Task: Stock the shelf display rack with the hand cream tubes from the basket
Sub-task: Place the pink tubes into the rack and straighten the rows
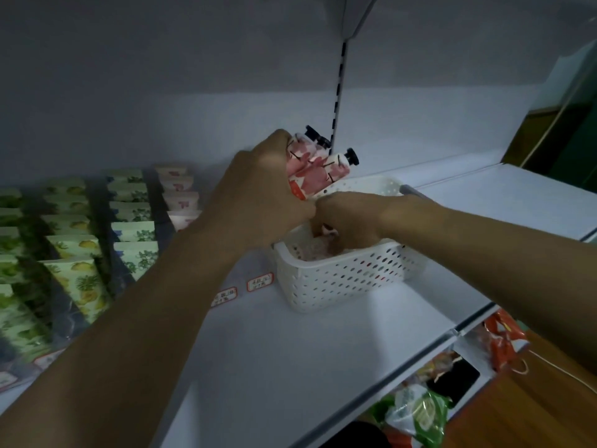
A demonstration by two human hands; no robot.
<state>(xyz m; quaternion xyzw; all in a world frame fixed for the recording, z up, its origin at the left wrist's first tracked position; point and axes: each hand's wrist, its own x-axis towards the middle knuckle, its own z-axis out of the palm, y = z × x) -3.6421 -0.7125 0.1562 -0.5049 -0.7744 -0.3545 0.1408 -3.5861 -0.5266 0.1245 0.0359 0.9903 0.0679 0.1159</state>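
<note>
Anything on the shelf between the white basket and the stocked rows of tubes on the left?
Head view: two red-bordered price labels on the shelf, and the left forearm crossing above. Otherwise bare between the basket and the rows.

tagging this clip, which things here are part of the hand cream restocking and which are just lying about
Part of the job:
- pink hand cream tubes in the left hand grip
- white perforated basket
- right hand reaching into the basket
- display rows of tubes
- white shelf

Lying about:
- snack packets on the lower shelf
- price labels
</note>
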